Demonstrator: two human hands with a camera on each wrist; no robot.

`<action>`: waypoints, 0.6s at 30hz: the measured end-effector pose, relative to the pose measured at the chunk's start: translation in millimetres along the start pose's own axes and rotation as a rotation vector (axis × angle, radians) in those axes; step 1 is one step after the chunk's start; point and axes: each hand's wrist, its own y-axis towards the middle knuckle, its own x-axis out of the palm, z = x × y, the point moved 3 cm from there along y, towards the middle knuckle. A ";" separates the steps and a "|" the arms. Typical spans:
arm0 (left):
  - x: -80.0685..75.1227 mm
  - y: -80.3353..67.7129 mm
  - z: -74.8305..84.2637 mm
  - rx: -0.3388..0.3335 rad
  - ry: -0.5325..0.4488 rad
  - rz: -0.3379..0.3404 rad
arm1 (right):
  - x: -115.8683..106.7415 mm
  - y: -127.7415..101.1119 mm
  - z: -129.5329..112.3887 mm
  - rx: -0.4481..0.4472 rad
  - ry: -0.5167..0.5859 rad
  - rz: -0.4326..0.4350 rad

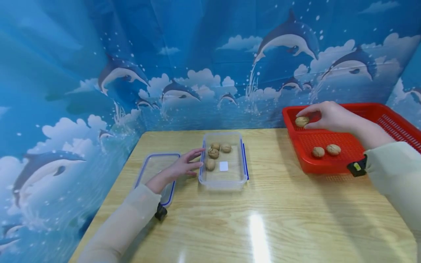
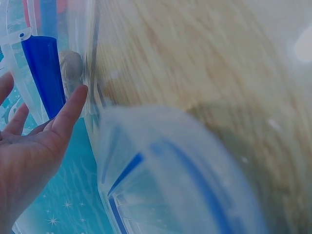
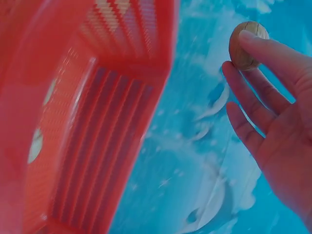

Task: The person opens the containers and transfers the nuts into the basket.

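My right hand (image 1: 307, 117) pinches a walnut (image 1: 301, 121) just over the far left corner of a red basket (image 1: 329, 168). In the right wrist view the walnut (image 3: 246, 39) sits at my fingertips, with the basket wall (image 3: 87, 122) to the left. Two more walnuts (image 1: 318, 151) (image 1: 333, 149) lie in the basket. My left hand (image 1: 192, 160) rests with straight fingers against the left wall of a clear box (image 1: 223, 183) holding several walnuts (image 1: 213, 153). The left wrist view shows those fingers (image 2: 73, 105) beside the box's blue clasp (image 2: 44, 68).
The box's clear lid (image 1: 149, 170) with blue trim lies flat on the wooden table (image 1: 263, 215), under my left forearm. A small white square (image 1: 223, 166) lies inside the box. A dolphin-print backdrop (image 1: 210, 54) closes off the back and left sides.
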 end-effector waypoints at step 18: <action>-0.5 -0.3 -0.9 0.009 -0.006 -0.006 | 34.7 1.4 83.7 0.121 0.015 -0.049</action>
